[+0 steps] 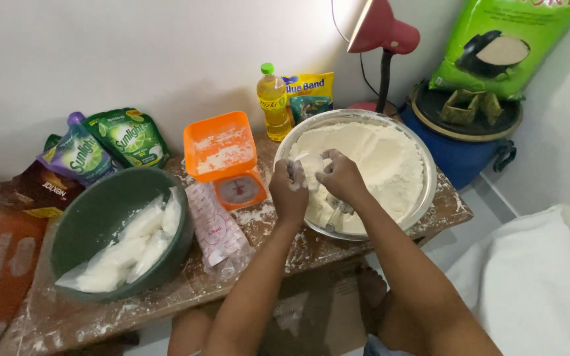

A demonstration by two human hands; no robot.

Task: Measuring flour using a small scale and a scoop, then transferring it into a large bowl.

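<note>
1. Left hand (289, 188): grip closed on a small white dough lump (311, 161), over the metal bowl (430, 184) rim.
2. Right hand (341, 175): fingers pinch the same lump from 3 o'clock.
3. Metal bowl: full of flour (384, 155), on wooden worktop (186, 290), 3 o'clock side.
4. Orange scale (224, 158): 9 o'clock of metal bowl, w/ dusted tray.
5. Green bowl (94, 221): 9 o'clock of scale, holds white bags.
6. Oil bottle (272, 102): 12 o'clock, by wall.
</note>
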